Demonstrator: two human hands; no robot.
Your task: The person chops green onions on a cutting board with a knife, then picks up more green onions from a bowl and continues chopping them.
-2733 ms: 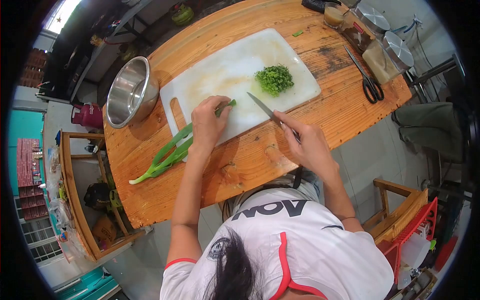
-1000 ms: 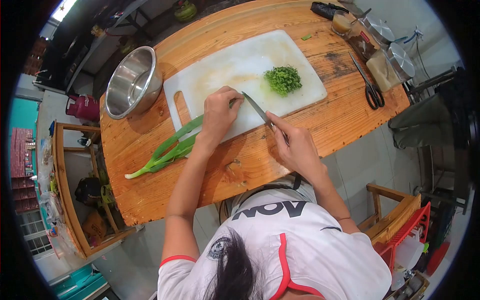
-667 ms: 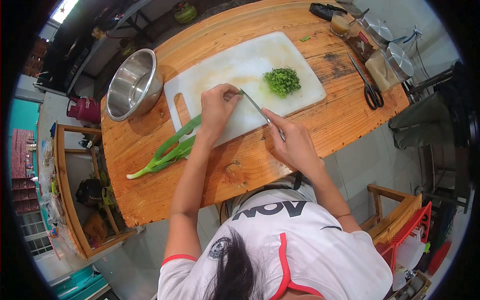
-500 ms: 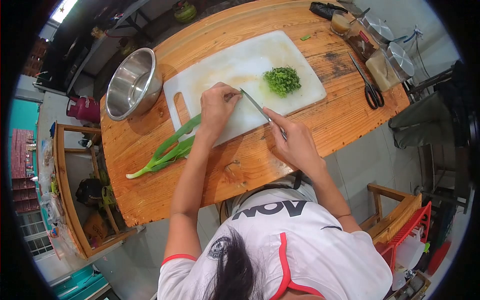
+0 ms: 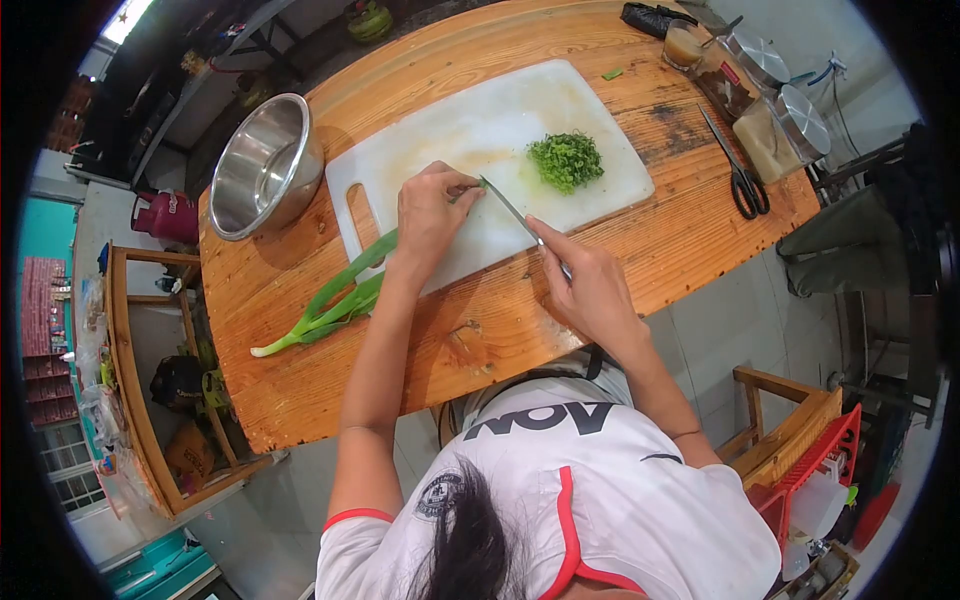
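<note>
On the wooden table lies a white cutting board [image 5: 420, 135]. My left hand [image 5: 432, 215] is closed around the leafy end of a green onion [image 5: 335, 300], whose white root end rests on the table wood at the left. My right hand [image 5: 590, 280] grips a knife [image 5: 512, 212] by its handle. The blade slants up to the left, its tip at the green bit by my left fingertips. Right of the blade, a heap of finely chopped green onion [image 5: 566, 162] sits on the board. My palm hides the middle of the stalks.
A steel bowl [image 5: 268, 170] stands left of the board. At the right lie black-handled scissors [image 5: 742, 180], near lidded jars [image 5: 768, 140] and a glass [image 5: 683, 47]. A small green scrap [image 5: 612, 74] lies beyond the board. A red gas cylinder [image 5: 166, 217] is off the table's left side.
Both hands and the knife stay in nearly the same place. The view has shifted very slightly; the chopped heap looks the same.
</note>
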